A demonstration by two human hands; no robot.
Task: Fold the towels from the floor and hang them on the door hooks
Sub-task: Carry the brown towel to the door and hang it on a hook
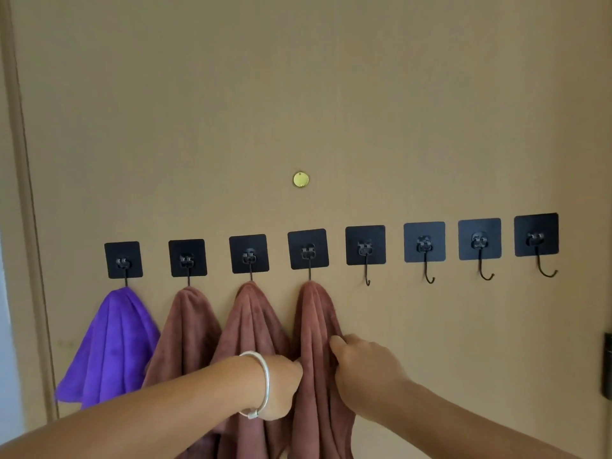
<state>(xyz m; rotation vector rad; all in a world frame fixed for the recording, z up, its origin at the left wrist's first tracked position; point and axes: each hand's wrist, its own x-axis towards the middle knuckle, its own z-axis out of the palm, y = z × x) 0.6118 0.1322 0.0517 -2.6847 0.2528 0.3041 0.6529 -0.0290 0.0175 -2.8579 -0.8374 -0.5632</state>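
A row of several black adhesive hooks runs across the tan door point(298, 94). A purple towel point(109, 346) hangs from the leftmost hook. Three brown towels hang from the hooks to its right; the rightmost brown towel point(316, 313) hangs from the fourth hook point(308, 249). My left hand point(283, 385), with a silver bangle on its wrist, pinches that towel's left edge. At the towel's right edge, my right hand point(361, 369) grips the cloth. The hooks further right, starting with the fifth hook point(365, 256), carry nothing.
A small round brass peephole cover point(300, 179) sits above the hooks. The door frame point(29, 226) runs down the left side. A dark lock or handle part point(607, 366) shows at the right edge.
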